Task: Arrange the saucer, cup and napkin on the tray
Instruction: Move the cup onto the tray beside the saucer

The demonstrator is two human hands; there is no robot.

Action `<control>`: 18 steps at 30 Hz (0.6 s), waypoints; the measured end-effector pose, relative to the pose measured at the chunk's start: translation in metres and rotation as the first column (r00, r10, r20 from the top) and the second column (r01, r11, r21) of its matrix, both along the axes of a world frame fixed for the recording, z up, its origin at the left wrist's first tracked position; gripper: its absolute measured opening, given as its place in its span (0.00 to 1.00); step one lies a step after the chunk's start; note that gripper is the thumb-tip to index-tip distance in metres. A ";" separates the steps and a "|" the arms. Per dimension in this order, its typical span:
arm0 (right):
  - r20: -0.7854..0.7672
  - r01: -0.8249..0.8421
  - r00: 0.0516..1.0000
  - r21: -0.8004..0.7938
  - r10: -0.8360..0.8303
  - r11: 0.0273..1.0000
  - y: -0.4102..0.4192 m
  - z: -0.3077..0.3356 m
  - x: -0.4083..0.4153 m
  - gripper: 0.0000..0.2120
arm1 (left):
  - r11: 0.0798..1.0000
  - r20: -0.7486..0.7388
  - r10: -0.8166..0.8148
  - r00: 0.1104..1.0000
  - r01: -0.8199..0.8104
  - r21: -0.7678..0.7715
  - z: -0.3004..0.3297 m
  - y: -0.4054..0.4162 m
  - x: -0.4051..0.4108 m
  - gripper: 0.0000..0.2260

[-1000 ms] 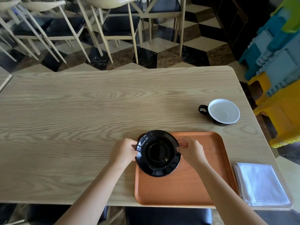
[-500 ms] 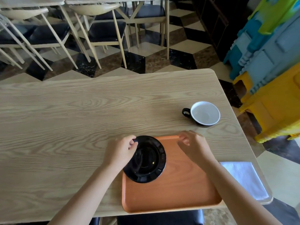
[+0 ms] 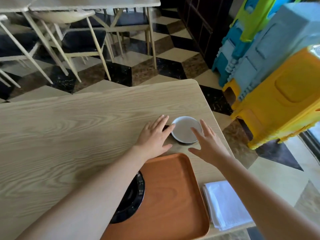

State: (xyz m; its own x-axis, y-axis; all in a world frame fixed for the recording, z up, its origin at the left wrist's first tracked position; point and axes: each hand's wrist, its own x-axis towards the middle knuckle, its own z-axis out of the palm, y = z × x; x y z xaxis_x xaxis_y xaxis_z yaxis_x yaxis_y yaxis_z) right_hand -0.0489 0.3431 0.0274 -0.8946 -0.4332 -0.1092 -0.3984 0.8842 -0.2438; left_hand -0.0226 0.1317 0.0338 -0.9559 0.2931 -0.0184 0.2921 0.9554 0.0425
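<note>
The black cup [image 3: 183, 129] with a white inside stands on the wooden table beyond the tray. My left hand [image 3: 153, 138] is spread open at its left side, covering the handle. On the cup's right side my right hand [image 3: 207, 144] is open too, fingers over the rim. Neither hand grips the cup. The black saucer [image 3: 131, 196] lies on the left part of the orange tray [image 3: 173, 196], half hidden by my left forearm. A folded white napkin [image 3: 225, 203] lies on the table right of the tray.
The wooden table's [image 3: 69, 135] right edge runs just past the cup and napkin. Stacked blue, green and yellow plastic stools [image 3: 277, 75] stand to the right. Chairs [image 3: 83, 38] and another table stand behind on the chequered floor.
Both hands have left the saucer, which stays on the tray, and have reached forward to either side of the cup. The camera has turned to the right.
</note>
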 end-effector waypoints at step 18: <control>-0.079 0.003 0.997 -0.247 -0.024 0.969 0.007 0.012 0.008 0.32 | 0.905 -0.024 0.082 0.996 -0.065 0.421 -0.007 0.005 0.012 0.22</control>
